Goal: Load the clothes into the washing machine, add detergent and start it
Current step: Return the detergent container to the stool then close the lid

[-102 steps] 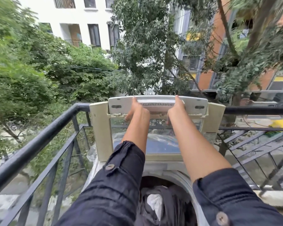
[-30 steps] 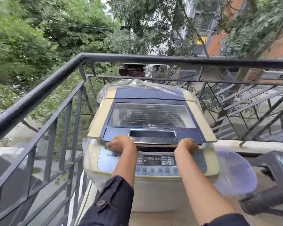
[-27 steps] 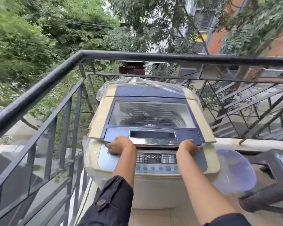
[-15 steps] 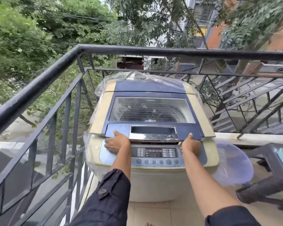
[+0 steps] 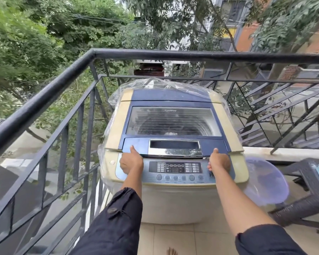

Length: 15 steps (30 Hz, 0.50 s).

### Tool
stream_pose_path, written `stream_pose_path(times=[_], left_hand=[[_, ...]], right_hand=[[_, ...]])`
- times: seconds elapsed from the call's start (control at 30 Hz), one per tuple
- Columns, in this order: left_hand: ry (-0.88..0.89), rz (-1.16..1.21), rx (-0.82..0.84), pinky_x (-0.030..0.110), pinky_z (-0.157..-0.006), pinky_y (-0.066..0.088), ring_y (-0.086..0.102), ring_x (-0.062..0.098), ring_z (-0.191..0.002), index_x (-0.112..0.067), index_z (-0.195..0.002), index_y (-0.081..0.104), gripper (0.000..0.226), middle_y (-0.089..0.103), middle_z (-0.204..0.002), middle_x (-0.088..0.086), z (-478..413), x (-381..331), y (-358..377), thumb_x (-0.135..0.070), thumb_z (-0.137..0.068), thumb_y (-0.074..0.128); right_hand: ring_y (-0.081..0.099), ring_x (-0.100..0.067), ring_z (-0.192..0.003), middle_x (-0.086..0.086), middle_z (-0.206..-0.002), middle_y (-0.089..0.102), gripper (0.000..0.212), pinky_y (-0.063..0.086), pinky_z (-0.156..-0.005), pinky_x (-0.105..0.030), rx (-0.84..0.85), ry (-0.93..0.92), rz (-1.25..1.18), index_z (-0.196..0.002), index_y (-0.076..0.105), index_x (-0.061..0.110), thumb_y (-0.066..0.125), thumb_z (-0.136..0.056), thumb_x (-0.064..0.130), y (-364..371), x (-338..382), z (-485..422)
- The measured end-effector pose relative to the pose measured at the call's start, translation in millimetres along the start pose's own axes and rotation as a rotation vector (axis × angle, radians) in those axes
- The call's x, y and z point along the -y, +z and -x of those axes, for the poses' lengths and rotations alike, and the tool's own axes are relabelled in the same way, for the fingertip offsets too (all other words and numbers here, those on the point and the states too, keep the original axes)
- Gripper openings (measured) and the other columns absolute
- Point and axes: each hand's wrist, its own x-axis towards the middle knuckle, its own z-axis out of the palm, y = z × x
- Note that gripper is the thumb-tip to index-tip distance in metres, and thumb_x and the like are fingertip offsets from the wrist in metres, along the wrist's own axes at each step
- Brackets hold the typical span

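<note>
A top-loading washing machine [image 5: 173, 203] with cream sides stands in the balcony corner. Its blue lid [image 5: 173, 120] with a clear window lies flat and closed; dark clothes show dimly through the glass. Below the lid runs the control panel [image 5: 175, 169] with a display and a row of round buttons. My left hand [image 5: 131, 161] rests at the lid's front left edge, thumb up on the lid, fingers curled over the panel. My right hand [image 5: 218, 161] sits the same way at the front right edge. Neither hand holds anything loose.
A black metal railing [image 5: 44, 94] wraps the left and far sides. Clear plastic sheeting [image 5: 155, 83] drapes behind and beside the machine. A translucent purple basin [image 5: 265, 179] leans at the machine's right, next to a dark wicker stool [image 5: 307, 192]. Tiled floor [image 5: 173, 238] lies below.
The lid has come down from upright to fully closed. My hands slid from gripping its front edge to resting at its corners over the panel.
</note>
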Motion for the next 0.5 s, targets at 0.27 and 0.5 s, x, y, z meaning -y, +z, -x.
stream_pose_path(times=[0.27, 0.5], left_hand=[[0.161, -0.181, -0.032, 0.041, -0.087, 0.046, 0.054, 0.036, -0.109, 0.001, -0.112, 0.064, 0.046, 0.065, -0.112, 0.021, 9, 6, 15, -0.034, -0.098, 0.039], [0.221, -0.065, -0.113, 0.043, -0.092, 0.041, 0.049, 0.036, -0.11, -0.006, -0.107, 0.065, 0.034, 0.06, -0.114, 0.019, 16, 13, 23, -0.033, -0.095, 0.047]], right_hand=[[0.069, -0.035, -0.084, -0.016, -0.099, 0.068, 0.03, 0.058, -0.075, -0.046, 0.003, -0.102, 0.156, -0.111, 0.058, 0.006, 0.042, -0.086, 0.015, -4, 7, 13], [0.063, -0.037, -0.101, -0.021, -0.111, 0.066, 0.031, 0.05, -0.084, -0.039, -0.041, -0.171, 0.115, -0.111, 0.059, 0.001, 0.04, -0.095, 0.02, -14, 3, 27]])
